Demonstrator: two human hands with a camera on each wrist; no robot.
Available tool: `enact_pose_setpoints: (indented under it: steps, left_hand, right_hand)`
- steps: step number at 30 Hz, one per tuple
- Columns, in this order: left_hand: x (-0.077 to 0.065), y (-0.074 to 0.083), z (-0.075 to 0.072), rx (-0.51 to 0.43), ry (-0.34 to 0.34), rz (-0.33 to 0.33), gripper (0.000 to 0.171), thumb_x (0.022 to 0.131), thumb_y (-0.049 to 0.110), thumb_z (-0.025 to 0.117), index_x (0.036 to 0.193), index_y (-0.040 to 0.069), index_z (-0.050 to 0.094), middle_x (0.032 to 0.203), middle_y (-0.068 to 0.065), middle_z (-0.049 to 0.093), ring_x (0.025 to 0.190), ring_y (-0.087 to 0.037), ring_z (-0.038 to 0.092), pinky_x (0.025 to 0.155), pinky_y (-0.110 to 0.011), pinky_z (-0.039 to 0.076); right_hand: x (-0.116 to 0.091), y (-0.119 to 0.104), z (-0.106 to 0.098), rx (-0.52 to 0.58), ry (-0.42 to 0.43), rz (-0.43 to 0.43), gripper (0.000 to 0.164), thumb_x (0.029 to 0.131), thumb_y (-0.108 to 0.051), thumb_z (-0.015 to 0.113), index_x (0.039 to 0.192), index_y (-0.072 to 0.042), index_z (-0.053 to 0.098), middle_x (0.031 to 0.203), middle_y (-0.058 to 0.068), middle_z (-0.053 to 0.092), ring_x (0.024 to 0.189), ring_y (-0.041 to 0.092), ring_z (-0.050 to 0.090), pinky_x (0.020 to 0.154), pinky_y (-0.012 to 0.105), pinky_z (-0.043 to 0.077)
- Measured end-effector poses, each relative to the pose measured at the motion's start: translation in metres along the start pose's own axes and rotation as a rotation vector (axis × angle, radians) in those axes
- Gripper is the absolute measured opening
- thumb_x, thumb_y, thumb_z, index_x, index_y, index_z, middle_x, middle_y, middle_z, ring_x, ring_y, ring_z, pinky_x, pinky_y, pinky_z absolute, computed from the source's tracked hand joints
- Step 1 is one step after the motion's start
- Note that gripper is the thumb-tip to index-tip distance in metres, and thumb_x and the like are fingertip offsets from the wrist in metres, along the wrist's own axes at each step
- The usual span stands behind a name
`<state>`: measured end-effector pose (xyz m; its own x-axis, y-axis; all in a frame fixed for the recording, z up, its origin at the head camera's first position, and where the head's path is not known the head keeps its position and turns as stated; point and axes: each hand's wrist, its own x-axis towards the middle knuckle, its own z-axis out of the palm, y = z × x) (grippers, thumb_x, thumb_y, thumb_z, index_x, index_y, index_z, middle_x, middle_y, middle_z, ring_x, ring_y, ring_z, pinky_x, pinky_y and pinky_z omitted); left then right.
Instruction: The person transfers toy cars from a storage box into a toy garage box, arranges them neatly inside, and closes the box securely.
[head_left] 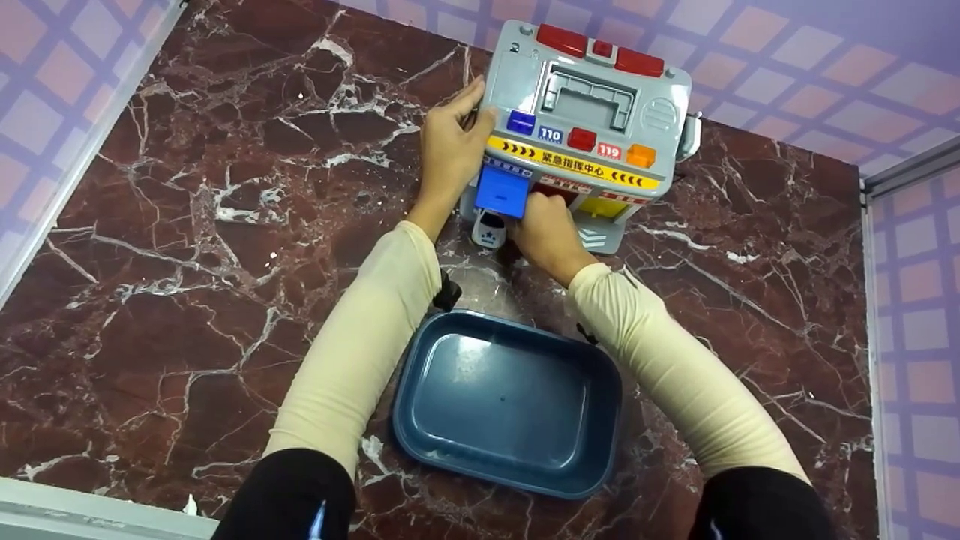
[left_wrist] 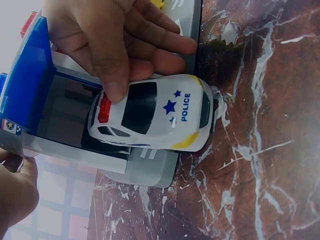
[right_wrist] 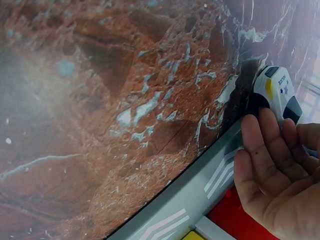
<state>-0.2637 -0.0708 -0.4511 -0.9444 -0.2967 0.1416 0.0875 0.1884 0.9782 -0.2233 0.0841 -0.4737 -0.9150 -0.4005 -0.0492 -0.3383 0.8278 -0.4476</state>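
Note:
A grey toy garage (head_left: 585, 105) has a raised blue door (head_left: 501, 193) at its left bay. In that bay's mouth sits a white toy police car (left_wrist: 167, 112) with blue stars and a red roof light, its front end sticking out. My right hand (head_left: 551, 232) pinches the car between thumb and fingers; the right wrist view shows the hand (right_wrist: 280, 175) beside it. My left hand (head_left: 454, 146) grips the garage's left side, thumb at the front corner and fingers along the side. Part of that hand (left_wrist: 17, 192) shows in the left wrist view.
A dark blue plastic basin (head_left: 502, 405) stands between my forearms, in front of the garage. Beneath everything lies a dark red marbled surface (head_left: 187, 300). Checked panels (head_left: 915, 322) border it at the sides and back. The garage also has red and yellow doors (head_left: 604, 208).

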Motion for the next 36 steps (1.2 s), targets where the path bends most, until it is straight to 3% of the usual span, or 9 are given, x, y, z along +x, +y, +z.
enact_pose_setpoints:
  steps: [10,19,24,27,30,33,36]
  left_hand:
    - [0.0005,-0.0006,0.0001,0.011,0.003,0.018,0.039,0.094,0.009,0.068,0.131,0.000,0.060,0.140,-0.008,0.059,0.136,-0.011,0.051,0.111,-0.006,0.030]
    - [-0.0001,-0.0009,0.0003,0.015,0.004,0.002,0.039,0.095,0.011,0.068,0.132,0.001,0.060,0.141,-0.006,0.059,0.137,-0.014,0.050,0.111,-0.005,0.030]
    - [-0.0004,-0.0002,0.0014,0.012,-0.001,-0.008,0.039,0.095,0.011,0.068,0.132,0.001,0.060,0.141,-0.006,0.058,0.137,-0.013,0.050,0.111,-0.005,0.029]
    - [-0.0006,0.0000,0.0020,0.013,-0.006,-0.012,0.040,0.095,0.012,0.068,0.132,0.002,0.060,0.142,-0.005,0.058,0.137,-0.013,0.050,0.111,-0.004,0.029]
    - [-0.0005,-0.0002,0.0021,0.008,-0.007,-0.005,0.039,0.095,0.012,0.068,0.132,0.001,0.059,0.142,-0.006,0.058,0.137,-0.013,0.050,0.111,-0.005,0.029]
    - [-0.0002,-0.0005,0.0015,-0.001,-0.006,0.001,0.039,0.095,0.011,0.068,0.132,0.001,0.059,0.141,-0.007,0.058,0.137,-0.013,0.050,0.110,-0.005,0.030]
    - [-0.0003,-0.0012,0.0008,-0.006,-0.003,-0.001,0.039,0.095,0.010,0.068,0.132,0.001,0.059,0.141,-0.007,0.058,0.136,-0.011,0.050,0.110,-0.005,0.030]
  right_hand:
    - [0.0014,-0.0014,-0.0007,-0.012,0.013,0.074,0.015,0.093,-0.010,0.059,0.094,0.002,0.068,0.090,0.022,0.074,0.082,0.037,0.073,0.069,0.051,0.061]
    - [0.0033,0.0011,0.0007,0.089,-0.024,0.115,0.024,0.097,-0.023,0.058,0.083,-0.005,0.065,0.066,0.009,0.069,0.060,0.024,0.069,0.052,0.033,0.056]
    - [0.0034,0.0021,-0.0004,0.280,-0.127,0.185,0.021,0.098,-0.019,0.055,0.087,-0.005,0.067,0.062,0.007,0.068,0.053,0.017,0.067,0.049,0.026,0.055]
    - [0.0017,0.0008,-0.0014,0.436,-0.181,0.247,0.018,0.098,-0.013,0.053,0.096,-0.003,0.068,0.071,0.010,0.072,0.058,0.017,0.070,0.056,0.030,0.061]
    - [-0.0005,-0.0015,-0.0020,0.518,-0.201,0.285,0.015,0.097,-0.010,0.056,0.100,-0.002,0.068,0.078,0.013,0.074,0.064,0.020,0.072,0.063,0.034,0.063]
    - [-0.0019,-0.0038,-0.0018,0.453,-0.201,0.264,0.013,0.093,-0.015,0.065,0.099,-0.003,0.069,0.081,0.012,0.074,0.068,0.022,0.073,0.065,0.035,0.063]
    - [-0.0021,-0.0048,-0.0003,0.277,-0.179,0.184,0.024,0.085,-0.021,0.077,0.099,-0.003,0.071,0.086,0.012,0.075,0.076,0.025,0.073,0.069,0.037,0.062]
